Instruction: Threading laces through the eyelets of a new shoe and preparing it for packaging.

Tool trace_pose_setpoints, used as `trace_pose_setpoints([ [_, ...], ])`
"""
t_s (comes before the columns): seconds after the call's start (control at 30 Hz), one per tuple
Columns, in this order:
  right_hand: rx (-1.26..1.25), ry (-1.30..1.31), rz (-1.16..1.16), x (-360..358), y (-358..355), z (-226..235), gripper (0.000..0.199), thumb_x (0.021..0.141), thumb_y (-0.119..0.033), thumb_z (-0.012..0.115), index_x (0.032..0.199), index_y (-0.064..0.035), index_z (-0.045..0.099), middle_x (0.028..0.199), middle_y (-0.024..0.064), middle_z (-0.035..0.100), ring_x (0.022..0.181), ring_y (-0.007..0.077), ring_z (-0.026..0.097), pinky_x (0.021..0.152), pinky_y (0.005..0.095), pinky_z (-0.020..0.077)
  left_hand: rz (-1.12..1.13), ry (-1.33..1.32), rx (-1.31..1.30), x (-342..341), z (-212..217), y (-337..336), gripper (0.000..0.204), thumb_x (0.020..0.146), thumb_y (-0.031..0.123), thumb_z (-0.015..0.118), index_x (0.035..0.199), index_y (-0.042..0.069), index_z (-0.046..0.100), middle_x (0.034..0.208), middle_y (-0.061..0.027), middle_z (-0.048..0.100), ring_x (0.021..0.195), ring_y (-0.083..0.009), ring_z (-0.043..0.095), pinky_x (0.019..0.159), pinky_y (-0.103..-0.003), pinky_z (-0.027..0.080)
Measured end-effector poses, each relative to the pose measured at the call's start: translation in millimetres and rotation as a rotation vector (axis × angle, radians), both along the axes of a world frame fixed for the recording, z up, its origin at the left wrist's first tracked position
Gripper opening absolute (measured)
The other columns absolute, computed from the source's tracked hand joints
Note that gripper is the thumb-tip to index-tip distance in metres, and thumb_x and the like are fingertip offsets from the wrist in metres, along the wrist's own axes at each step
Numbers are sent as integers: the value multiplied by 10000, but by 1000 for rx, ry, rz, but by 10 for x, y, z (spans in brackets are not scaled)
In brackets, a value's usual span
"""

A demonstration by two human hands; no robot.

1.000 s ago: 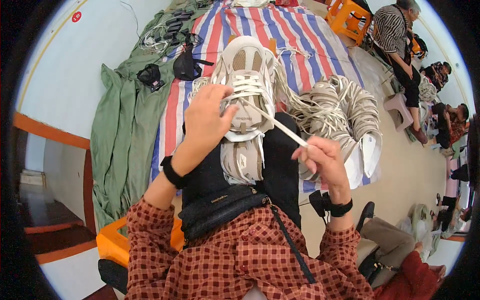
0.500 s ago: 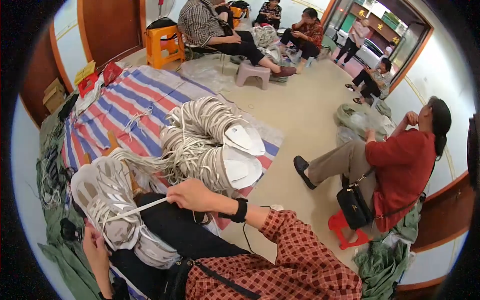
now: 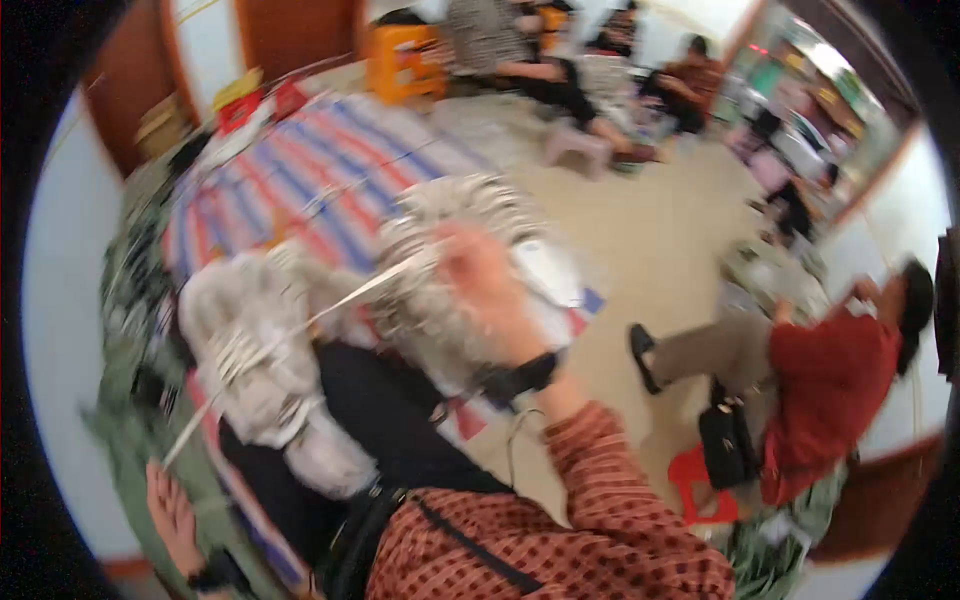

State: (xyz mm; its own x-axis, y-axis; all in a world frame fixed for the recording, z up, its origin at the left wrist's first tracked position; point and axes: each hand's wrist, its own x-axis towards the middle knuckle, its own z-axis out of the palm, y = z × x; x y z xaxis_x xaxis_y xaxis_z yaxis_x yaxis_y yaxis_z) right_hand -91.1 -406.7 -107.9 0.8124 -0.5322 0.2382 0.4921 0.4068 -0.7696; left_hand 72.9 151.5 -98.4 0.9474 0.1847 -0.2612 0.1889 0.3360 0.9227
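Across my lap lies a stack of pale beige-and-white sneaker uppers. A flat white shoelace runs through the eyelets of one, its two ends drawn out to opposite sides. My right hand, smeared by motion, grips one end, held up in front of a larger bundle of laced uppers. Low on the left, my left hand is closed on the other end. Both lengths of lace look taut. How the left fingertips hold the lace is too blurred to see.
A red, white and blue striped sheet covers the floor ahead. Green sacks lie along the left wall. At right, a person in red sits on a red stool. Other people sit farther back, near an orange stool.
My right hand has swung up and away, pulling its lace end longer. My left hand has moved down and left with the other end. The whole view has shifted and blurred.
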Motion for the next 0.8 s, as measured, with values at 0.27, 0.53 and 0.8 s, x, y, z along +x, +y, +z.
trace_pose_setpoints([
  [0.27, -613, 430, -533, -1336, -1863, -276, 276, 928, -33, 567, 1201, 10, 567, 1122, 92, 627, 933, 148, 607, 841, 249, 516, -80, -265, -374, -28, 302, 1991, 174, 1004, 129, 476, 1108, 2, 533, 747, -3, 495, 475, -47, 314, 413, -196, 277],
  [0.53, 284, 237, -396, -1437, -3417, -1295, 198, 896, -33, 601, 1090, 5, 596, 950, 51, 637, 875, 117, 585, 822, 234, 475, 287, -326, -125, -73, 346, 3410, 312, 984, 109, 512, 1258, -39, 523, 951, -47, 595, 693, -93, 509, 596, -219, 459],
  [0.8, -347, 606, 67, 248, 100, -224, 177, 883, -121, 626, 1032, -33, 663, 785, 5, 640, 634, 74, 560, 592, 208, 463, 150, -125, 258, -104, 3, 2611, 347, 936, 98, 546, 1266, -9, 531, 1011, -13, 610, 707, -51, 536, 586, -167, 448],
])
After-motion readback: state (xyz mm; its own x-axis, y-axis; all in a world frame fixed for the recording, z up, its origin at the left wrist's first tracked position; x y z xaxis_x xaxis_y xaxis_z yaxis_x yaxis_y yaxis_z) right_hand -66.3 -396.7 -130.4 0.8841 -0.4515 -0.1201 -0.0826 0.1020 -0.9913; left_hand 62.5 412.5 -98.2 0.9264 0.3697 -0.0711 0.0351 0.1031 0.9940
